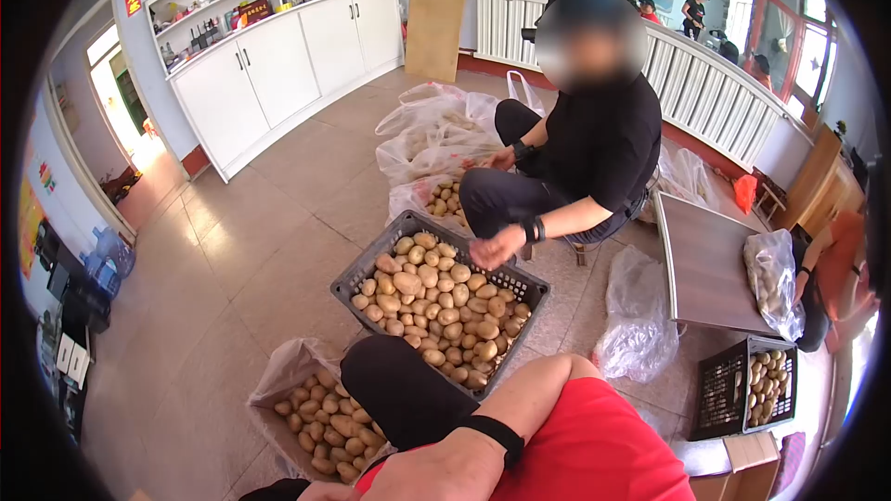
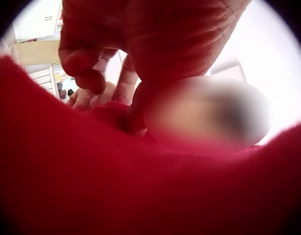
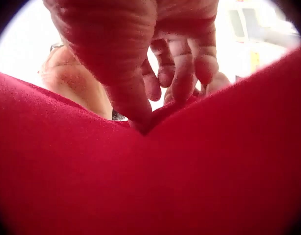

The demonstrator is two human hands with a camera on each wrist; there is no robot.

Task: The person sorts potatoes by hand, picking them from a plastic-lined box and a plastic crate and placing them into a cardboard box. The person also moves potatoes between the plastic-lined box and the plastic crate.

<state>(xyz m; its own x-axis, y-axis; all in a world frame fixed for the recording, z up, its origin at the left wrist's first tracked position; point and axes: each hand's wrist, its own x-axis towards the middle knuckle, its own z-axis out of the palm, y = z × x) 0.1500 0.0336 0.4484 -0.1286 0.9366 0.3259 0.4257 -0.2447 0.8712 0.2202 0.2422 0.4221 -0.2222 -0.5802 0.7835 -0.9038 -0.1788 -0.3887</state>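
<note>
In the head view my right hand lies low at the bottom edge, back uppermost, across the front of my red shirt; its fingertips are cut off there. The right wrist view shows that hand with loosely bent fingers and the thumb resting on the red cloth. My left hand shows in the left wrist view, fingers loosely curled over the shirt cloth. Neither hand shows an object in it. Nearest are a bag of potatoes and a black crate full of potatoes.
Opposite sits a person in black, one hand over the crate's far side. Clear plastic bags stand behind. To the right are a crumpled bag, a tilted brown board and another potato crate. White cabinets line the wall.
</note>
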